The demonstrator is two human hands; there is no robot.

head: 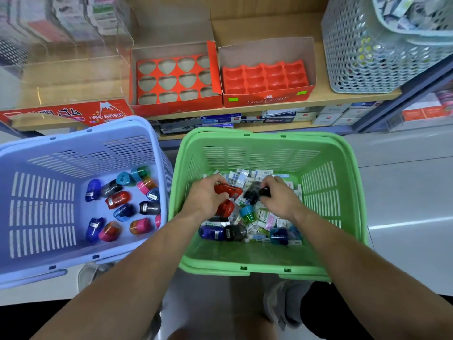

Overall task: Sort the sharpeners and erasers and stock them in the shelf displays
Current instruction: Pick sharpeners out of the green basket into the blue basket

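Both my hands are inside the green basket (269,261), which holds a mix of boxed erasers (241,177) and sharpeners. My left hand (206,195) grips red sharpeners (228,191), one at the fingertips and another red one under the palm. My right hand (279,195) grips a black sharpener (255,193). A teal and green sharpener (247,213) lies between the hands. The purple basket (81,141) at left holds several coloured sharpeners (117,200). On the shelf stand two red display boxes with bare slots: a cut-out tray (171,77) and a Faber-Castell box (266,78).
A clear acrylic case with a "Hard Eraser" label (71,114) stands on the shelf at left. A grey perforated basket (375,52) fills the shelf's right end. Stationery boxes (282,117) sit on the lower shelf. My shoes (282,300) are on the floor beneath the baskets.
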